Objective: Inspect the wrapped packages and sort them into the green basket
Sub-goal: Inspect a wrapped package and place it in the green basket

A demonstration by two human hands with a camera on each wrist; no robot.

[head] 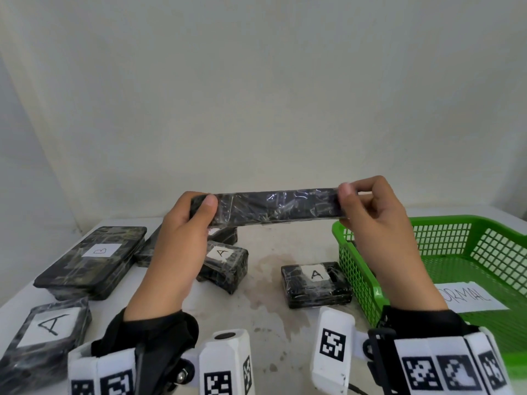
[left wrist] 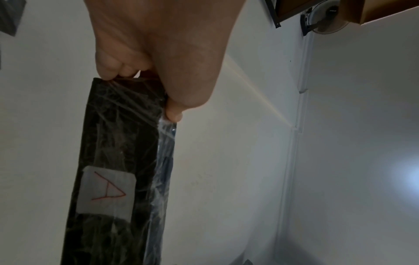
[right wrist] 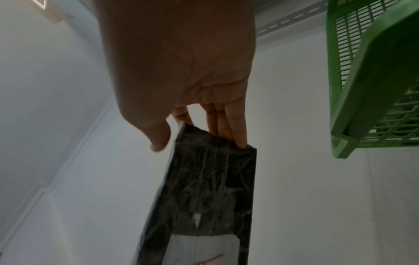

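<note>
Package (head: pixel 273 207) held level and edge-on above the tabletop (head: pixel 271 252), left hand (head: pixel 182 238) and right hand (head: pixel 379 223) each pinching one end, thumbs toward the person.

Held package (head: pixel 273 208) spans between both hands above counter (head: pixel 273 280); loose packages (head: pixel 91 260) lie left, basket (head: pixel 359 269) right.
</note>
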